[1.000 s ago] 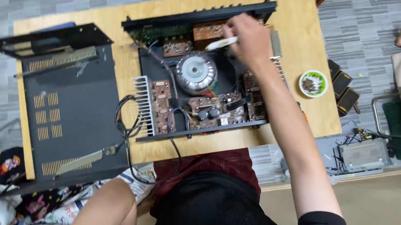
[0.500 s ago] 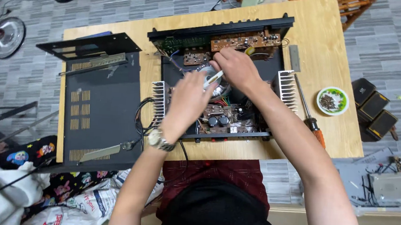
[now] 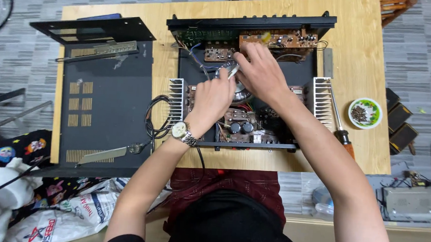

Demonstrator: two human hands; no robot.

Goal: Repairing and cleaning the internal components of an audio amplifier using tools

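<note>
Both hands deep in the open amplifier chassis (image 3: 243, 82) on the bench (image 3: 361, 55), left hand (image 3: 212, 98) and right hand (image 3: 259, 71) pinched shut together on a small silvery tool (image 3: 231, 71) above the round transformer (image 3: 240, 90) — likely to slip onto nearby wires or brown circuit boards (image 3: 277, 39) if pressed hard.

The open amplifier chassis (image 3: 243, 82) lies flat on the wooden table, cover off, black front panel on the far side. Inside are brown circuit boards, 2 silver finned heat sinks at left & right, black capacitors near the near edge. A small silver-white tool (image 3: 232, 70) sits tilted over the round transformer in the centre.
</note>
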